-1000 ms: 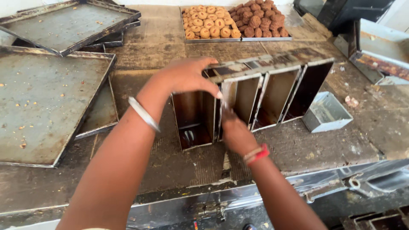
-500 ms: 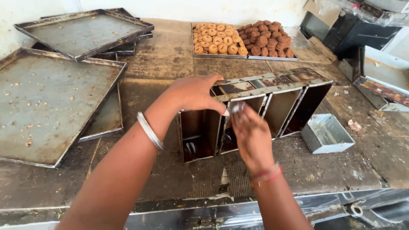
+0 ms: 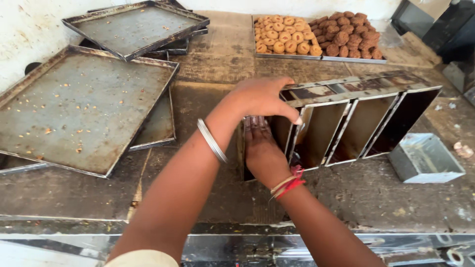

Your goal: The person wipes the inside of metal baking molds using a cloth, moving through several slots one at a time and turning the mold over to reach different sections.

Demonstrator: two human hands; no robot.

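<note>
Your right hand [image 3: 262, 148] is reaching flat, fingers extended, into the leftmost compartment of the joined loaf tins [image 3: 346, 118], lying on their side on the counter [image 3: 376, 198]. Your left hand [image 3: 262, 99] is gripping their top edge. Beyond, cookie trays [image 3: 316, 39] are sitting.

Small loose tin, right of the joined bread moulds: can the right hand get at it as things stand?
Probably, once freed. The right hand is inside the leftmost mould, so it must back out first. The tin sits alone on the table, open side up, with nothing lying between.
</note>
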